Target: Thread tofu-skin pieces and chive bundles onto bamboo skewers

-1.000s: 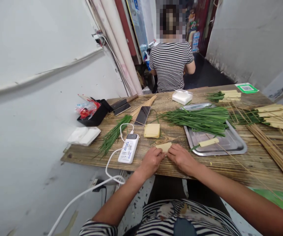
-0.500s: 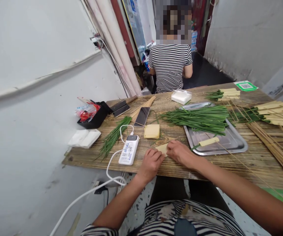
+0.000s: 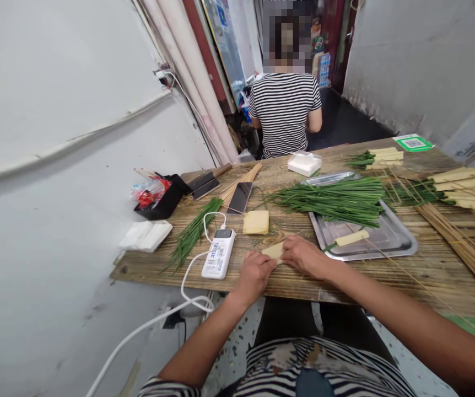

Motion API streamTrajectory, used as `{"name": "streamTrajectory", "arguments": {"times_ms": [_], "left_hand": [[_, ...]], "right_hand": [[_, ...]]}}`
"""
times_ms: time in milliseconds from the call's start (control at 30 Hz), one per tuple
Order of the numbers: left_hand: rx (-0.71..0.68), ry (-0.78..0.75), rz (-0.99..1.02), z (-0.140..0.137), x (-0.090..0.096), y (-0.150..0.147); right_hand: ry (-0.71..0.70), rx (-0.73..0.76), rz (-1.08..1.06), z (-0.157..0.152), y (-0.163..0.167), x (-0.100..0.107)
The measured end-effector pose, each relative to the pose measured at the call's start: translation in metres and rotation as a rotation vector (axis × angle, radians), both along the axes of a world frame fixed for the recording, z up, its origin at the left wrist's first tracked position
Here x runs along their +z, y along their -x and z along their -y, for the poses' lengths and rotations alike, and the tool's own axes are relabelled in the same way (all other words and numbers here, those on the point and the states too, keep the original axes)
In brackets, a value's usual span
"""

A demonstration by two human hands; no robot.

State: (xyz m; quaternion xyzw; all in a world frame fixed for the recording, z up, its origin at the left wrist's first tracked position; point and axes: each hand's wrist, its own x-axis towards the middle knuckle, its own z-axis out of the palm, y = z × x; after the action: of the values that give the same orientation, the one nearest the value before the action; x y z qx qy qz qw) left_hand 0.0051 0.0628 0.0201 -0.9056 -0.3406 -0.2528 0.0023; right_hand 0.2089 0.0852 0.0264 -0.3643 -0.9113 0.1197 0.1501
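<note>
Near the front edge of the wooden table, a pale yellow tofu sheet (image 3: pixel 274 251) lies between my two hands. My left hand (image 3: pixel 256 271) is closed on its left end, fingers curled over it. On its right end my right hand (image 3: pixel 302 255) pinches the sheet. Any filling inside is hidden by my fingers. A small stack of square tofu sheets (image 3: pixel 256 222) sits just beyond. To the right, a metal tray (image 3: pixel 394 242) bears a heap of green chives (image 3: pixel 336 199) and one skewered tofu roll (image 3: pixel 351 238) with chives poking out.
Left of my hands are a white power bank (image 3: pixel 218 255) with a cable, a dark phone (image 3: pixel 239 197) and a chive bunch (image 3: pixel 196 234). Finished rolls (image 3: pixel 463 187) and bamboo skewers (image 3: pixel 460 248) lie right. A person in a striped shirt (image 3: pixel 286 113) is beyond the table.
Both hands stay on the tofu sheet, with only slight finger movement. The view has shifted a little; the things on the table lie as before.
</note>
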Motion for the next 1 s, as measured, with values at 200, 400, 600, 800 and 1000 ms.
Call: {"name": "streamTrajectory", "arguments": {"times_ms": [200, 400, 600, 800, 1000], "left_hand": [[0.031, -0.014, 0.088, 0.008, -0.010, 0.004], [0.045, 0.026, 0.000, 0.009, -0.006, 0.005], [0.065, 0.171, 0.053, 0.003, -0.002, 0.002], [0.151, 0.095, 0.102, 0.009, -0.008, 0.001], [0.215, 0.233, 0.131, 0.007, -0.005, -0.001]], "right_hand": [[-0.005, 0.019, 0.035, -0.009, 0.002, -0.004], [0.003, 0.057, 0.053, -0.014, 0.003, -0.002], [0.019, 0.007, -0.009, -0.004, -0.003, 0.007], [-0.011, -0.012, 0.055, -0.004, -0.004, 0.001], [0.075, -0.028, -0.008, -0.011, -0.005, 0.006]]}}
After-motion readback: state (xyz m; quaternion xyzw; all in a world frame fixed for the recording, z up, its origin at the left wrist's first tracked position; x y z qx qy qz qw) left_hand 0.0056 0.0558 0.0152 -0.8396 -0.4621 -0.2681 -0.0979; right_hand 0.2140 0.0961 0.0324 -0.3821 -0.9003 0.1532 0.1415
